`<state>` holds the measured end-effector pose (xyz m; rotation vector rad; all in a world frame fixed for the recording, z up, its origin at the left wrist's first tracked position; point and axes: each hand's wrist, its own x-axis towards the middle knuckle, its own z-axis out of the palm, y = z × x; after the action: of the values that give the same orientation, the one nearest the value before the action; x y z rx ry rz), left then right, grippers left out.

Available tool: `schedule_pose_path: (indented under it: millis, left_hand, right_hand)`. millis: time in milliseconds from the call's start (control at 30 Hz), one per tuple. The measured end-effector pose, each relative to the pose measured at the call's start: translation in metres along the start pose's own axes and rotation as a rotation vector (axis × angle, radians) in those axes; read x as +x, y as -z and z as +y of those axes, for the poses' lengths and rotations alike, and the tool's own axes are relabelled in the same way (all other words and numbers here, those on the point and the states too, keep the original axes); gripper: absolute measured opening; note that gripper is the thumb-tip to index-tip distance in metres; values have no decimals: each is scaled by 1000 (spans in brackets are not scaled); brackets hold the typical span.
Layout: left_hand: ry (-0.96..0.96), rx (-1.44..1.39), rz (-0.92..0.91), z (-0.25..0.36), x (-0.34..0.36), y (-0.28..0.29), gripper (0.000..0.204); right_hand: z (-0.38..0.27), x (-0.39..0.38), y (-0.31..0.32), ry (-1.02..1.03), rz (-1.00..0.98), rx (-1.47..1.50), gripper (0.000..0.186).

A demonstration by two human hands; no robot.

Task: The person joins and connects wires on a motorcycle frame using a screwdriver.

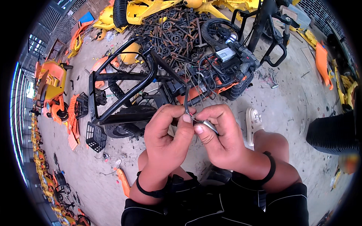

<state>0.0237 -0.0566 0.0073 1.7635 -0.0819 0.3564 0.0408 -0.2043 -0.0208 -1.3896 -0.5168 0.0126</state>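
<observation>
My two hands meet in front of a stripped black vehicle frame (124, 77). Between the thumb and fingers of my right hand (222, 139) is a silver coil spring (208, 126). My left hand (167, 137) is pinched closed beside it, gripping a slim dark metal piece (186, 100) that points up toward the frame; its exact kind does not show. A little red shows at the fingertips, where the two held parts come close together. The fingers hide whether they are joined.
Wiring and a silver box (225, 54) sit on the vehicle's orange-and-black body. Behind lies a heap of rusty metal parts (169, 35). Black crates (95, 136) and orange panels (72, 126) lie at left. A stack of black parts (332, 132) stands at right.
</observation>
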Motion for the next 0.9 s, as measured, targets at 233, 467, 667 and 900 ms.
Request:
schedule_pose_path:
  millis: [233,467,667,900]
  left_hand:
    - [-164,71,-79,-4,3,4,25]
    - [288,-608,-232,0,3,13,38]
    - [623,-1065,-184,-7,9,10,44]
    - [318,-876,-136,-17,7,5,18]
  right_hand:
    - [-1,6,10,-48,-109,7,21]
    - [-3,7,13,-69,-186,85,18]
    - [-2,9,15,-31,-249,155,16]
    - [-18,10,19,10,-232,-142,15]
